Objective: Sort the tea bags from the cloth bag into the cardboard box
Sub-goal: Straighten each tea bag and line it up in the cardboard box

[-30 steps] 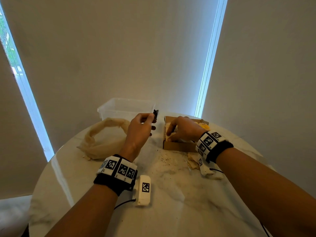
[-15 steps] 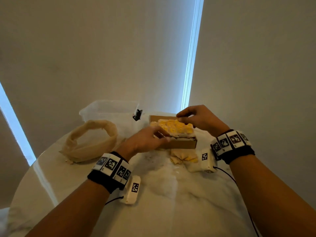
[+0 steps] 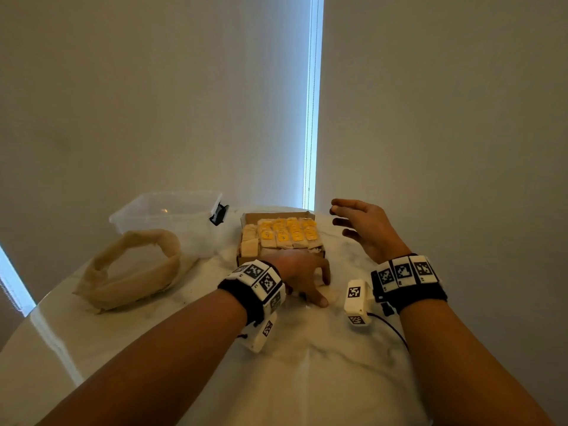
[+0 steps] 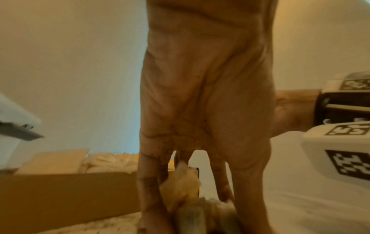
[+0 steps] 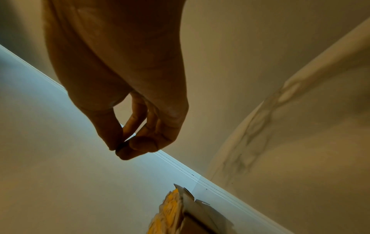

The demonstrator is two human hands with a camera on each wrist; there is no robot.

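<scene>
Lower centre, the left hand (image 3: 302,273) pinches loose tea bags (image 4: 180,186) off the counter (image 3: 307,364) below the nearly full cardboard box (image 3: 246,259); next, tuck them in. The right hand (image 3: 365,229) hovers, fingers spread.

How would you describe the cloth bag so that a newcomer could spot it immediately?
On the round marble table, look left of the cardboard box, in front of the clear plastic tub. The cloth bag is the only soft item: beige, slumped, mouth rolled open.

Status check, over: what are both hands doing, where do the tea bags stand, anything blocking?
Left hand down on loose tea bags before the box, grip unclear. Right hand open, empty, beside box. Box packed in rows. Nothing blocking.
</scene>
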